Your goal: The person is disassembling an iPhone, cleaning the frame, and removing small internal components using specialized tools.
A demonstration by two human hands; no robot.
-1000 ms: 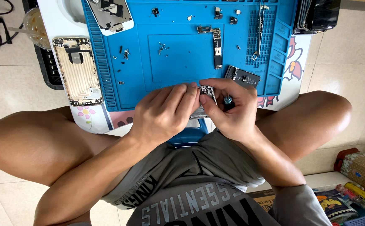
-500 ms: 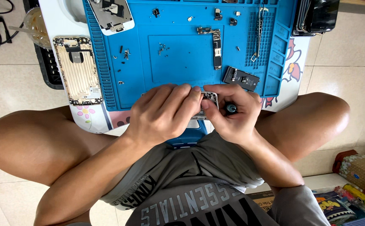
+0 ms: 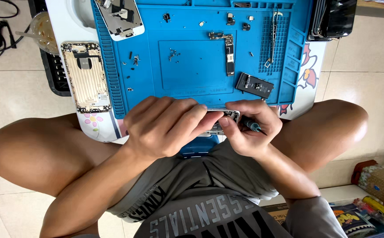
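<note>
Blue mat (image 3: 192,75) holds screws (image 3: 172,54); both hands' fingers (image 3: 196,115) pinch phone part (image 3: 225,117).

The left hand (image 3: 165,128) covers most of the phone part (image 3: 227,115), the right hand (image 3: 249,128) hides the screwdriver (image 3: 252,127) shaft, the screws (image 3: 172,54) on the mat (image 3: 192,75) are too small to tell apart, and the top edge cuts off a phone (image 3: 122,16).

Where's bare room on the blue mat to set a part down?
Best patch: the raised centre rectangle of the blue mat, bare except a few screws at its top left, bordered right by the logic board. A smaller strip lies between the gold phone housing and that rectangle, dotted with screws. Crowded: the near edge, where left hand and right hand hold a phone frame.
</note>
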